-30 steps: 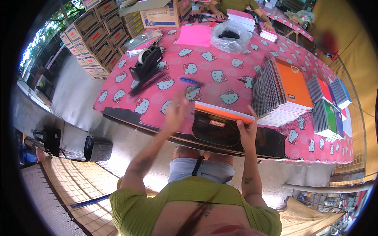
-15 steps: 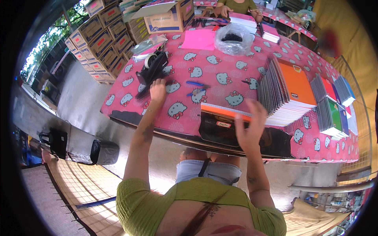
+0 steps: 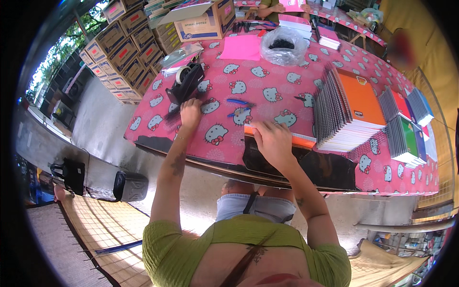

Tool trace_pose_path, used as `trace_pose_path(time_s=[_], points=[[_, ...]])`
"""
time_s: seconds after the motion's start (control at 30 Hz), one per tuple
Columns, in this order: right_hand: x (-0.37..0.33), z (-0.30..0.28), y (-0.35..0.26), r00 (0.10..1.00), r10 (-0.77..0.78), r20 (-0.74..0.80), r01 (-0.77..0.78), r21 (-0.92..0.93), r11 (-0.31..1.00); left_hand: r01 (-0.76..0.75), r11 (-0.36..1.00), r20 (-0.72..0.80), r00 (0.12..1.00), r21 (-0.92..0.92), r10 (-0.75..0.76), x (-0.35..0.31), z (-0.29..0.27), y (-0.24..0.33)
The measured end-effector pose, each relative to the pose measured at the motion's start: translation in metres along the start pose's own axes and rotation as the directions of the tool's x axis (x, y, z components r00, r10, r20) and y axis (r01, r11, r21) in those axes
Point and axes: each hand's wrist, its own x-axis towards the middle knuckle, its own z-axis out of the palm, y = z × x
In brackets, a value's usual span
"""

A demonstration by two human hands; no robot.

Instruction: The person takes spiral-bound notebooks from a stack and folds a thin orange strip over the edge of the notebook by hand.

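Observation:
My left hand [image 3: 191, 113] is on the table just below a black tape dispenser [image 3: 185, 82]. Its fingers are bent together beside dark, thin black coils [image 3: 173, 114]; what they pinch, if anything, is hidden. At the table's near edge, my right hand [image 3: 276, 143] has its fingers over the far edge of an orange-and-black notebook [image 3: 302, 141], thumb on the near side. Part of the notebook lies under the hand. Blue-handled pliers [image 3: 237, 102] lie between my hands, farther in. A tall stack of orange spiral notebooks [image 3: 356, 98] stands to the right.
Smaller notebook stacks [image 3: 404, 138] are at the far right. Toward the back are a clear bag of black pieces [image 3: 283, 50], a pink sheet [image 3: 240, 47] and a carton [image 3: 203, 24]. Stacked cartons [image 3: 122, 52] stand on the floor at left. Across the table, a co-worker's hands hold pink paper [image 3: 292, 5].
My right hand has moved left and down onto the notebook's far edge, from open above it. My left hand has barely shifted. The co-worker has lifted pink paper.

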Motion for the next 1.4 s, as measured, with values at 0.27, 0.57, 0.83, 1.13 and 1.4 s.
trace_pose_path(time_s=[0.27, 0.57, 0.83, 1.13, 1.4], points=[[0.001, 0.003, 0.003, 0.999, 0.010, -0.034, -0.009, 0.017, 1.000, -0.059, 0.995, -0.134, 0.990, -0.076, 0.048, 0.029, -0.053, 0.044], [0.003, 0.001, 0.001, 0.999, 0.032, -0.010, -0.032, -0.003, 0.999, 0.052, 0.619, 0.042, 0.999, -0.784, -0.032, -0.015, -0.164, 0.175], [0.005, -0.001, -0.003, 0.999, 0.035, 0.014, -0.035, 0.004, 0.999, 0.101, 0.605, 0.049, 0.994, -0.790, -0.101, -0.024, -0.169, 0.180], [0.003, -0.002, 0.001, 0.998, 0.060, 0.028, -0.060, -0.011, 0.998, 0.067, 0.571, 0.063, 0.998, -0.818, -0.027, -0.008, -0.159, 0.178], [0.003, 0.001, -0.004, 0.998, 0.057, 0.016, -0.057, -0.010, 0.998, 0.301, 0.270, 0.306, 0.952, -0.915, -0.022, -0.009, -0.149, 0.162]])
